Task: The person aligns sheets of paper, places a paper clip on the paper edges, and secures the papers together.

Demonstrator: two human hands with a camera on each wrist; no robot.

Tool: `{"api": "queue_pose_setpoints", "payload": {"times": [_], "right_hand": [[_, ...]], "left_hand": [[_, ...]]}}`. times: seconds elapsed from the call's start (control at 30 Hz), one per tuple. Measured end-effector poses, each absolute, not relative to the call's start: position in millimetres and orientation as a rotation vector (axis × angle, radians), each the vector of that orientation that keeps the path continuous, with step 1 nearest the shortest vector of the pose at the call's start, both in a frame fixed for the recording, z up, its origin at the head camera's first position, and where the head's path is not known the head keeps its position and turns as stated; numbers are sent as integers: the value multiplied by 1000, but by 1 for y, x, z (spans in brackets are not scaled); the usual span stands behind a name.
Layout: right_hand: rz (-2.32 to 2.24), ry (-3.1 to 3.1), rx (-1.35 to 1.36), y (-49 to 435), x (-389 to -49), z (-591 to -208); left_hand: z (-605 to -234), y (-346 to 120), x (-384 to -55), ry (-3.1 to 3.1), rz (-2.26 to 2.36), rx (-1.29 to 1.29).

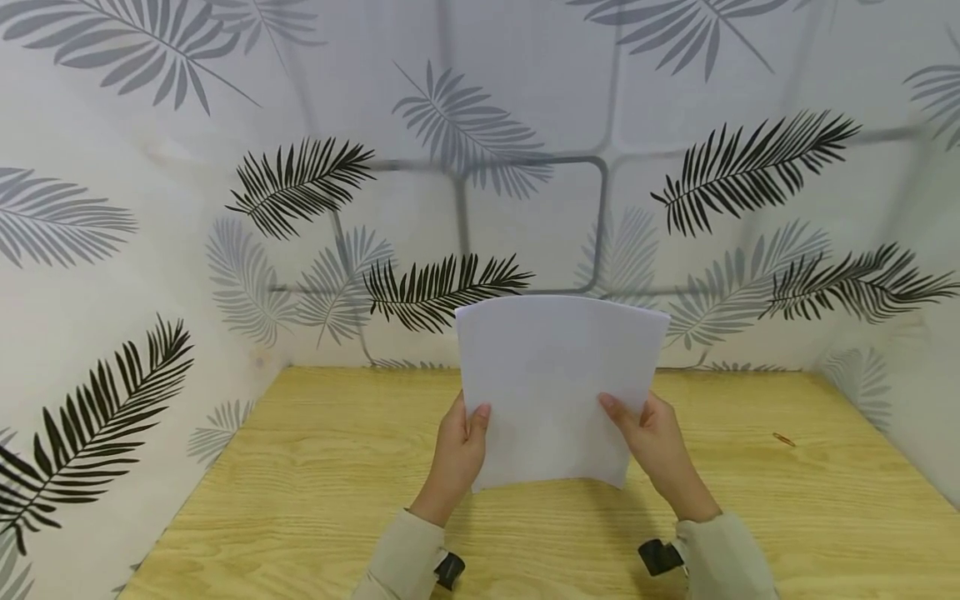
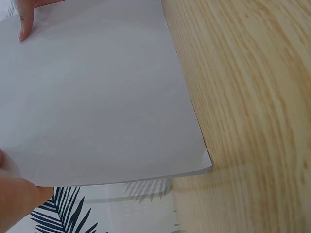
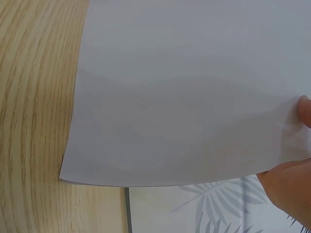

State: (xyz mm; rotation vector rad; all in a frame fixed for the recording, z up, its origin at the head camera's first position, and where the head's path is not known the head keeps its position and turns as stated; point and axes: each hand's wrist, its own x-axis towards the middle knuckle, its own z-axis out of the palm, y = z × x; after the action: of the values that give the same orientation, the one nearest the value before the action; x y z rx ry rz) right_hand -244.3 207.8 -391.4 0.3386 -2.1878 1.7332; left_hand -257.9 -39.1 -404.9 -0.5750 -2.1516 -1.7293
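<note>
A thin stack of blank white paper (image 1: 551, 383) stands raised in front of me, bowed slightly backward at its top edge. My left hand (image 1: 459, 446) grips its left side, thumb across the near face and the other fingers hidden behind. On the right side my right hand (image 1: 660, 446) holds it the same way, its thumb farther in from the edge. In the left wrist view, layered edges show at one corner of the paper (image 2: 102, 97). Whether the lower edge touches the table cannot be told. The right wrist view shows the paper (image 3: 180, 97) slightly wavy near the thumb.
A small copper-coloured paper clip (image 1: 783, 439) lies on the wood-grain table (image 1: 315, 467), to the right of my right hand. White curtains (image 1: 517, 108) with black and grey leaf prints enclose the table at the back and sides. Both sleeves carry dark wrist devices (image 1: 660, 557).
</note>
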Motion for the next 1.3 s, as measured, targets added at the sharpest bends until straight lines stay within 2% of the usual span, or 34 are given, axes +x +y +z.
{"api": "queue_pose_setpoints", "payload": {"times": [0.73, 1.3], "right_hand": [[1597, -2195, 265, 203, -234, -371], [1477, -2364, 98, 213, -228, -360]], "left_hand": [[-388, -42, -251, -2137, -1685, -629], [-380, -43, -245, -2322, -1711, -729]]}}
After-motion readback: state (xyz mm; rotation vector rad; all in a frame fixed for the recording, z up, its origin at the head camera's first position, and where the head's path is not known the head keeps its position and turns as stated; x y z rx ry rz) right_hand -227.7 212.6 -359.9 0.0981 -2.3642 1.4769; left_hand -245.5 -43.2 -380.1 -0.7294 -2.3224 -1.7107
